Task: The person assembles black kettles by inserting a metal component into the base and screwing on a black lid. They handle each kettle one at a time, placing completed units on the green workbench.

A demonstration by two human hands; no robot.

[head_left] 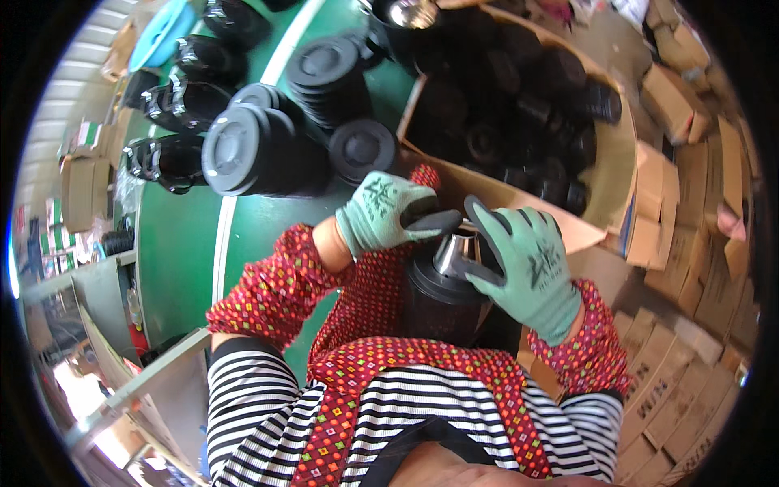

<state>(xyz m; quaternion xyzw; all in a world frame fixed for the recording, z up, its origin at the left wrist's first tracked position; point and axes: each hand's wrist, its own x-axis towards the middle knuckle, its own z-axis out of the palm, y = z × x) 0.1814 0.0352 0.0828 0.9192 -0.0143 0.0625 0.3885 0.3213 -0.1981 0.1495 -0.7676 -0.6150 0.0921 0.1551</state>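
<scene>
My right grip [526,261] spreads around the metal cone [454,253], left grip [388,213] curls alongside; I can't tell either's hold. Likely fitting; centring needed next.

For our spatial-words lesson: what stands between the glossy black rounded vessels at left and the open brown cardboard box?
In the head view, stacks of round, matte dark-grey discs stand between the vessels and the box, on the green tabletop.

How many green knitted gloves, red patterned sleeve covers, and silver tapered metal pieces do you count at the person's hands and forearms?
Green knitted gloves, left and right: 2
Red patterned sleeve covers, left and right: 2
Silver tapered metal piece: 1
Total: 5
</scene>
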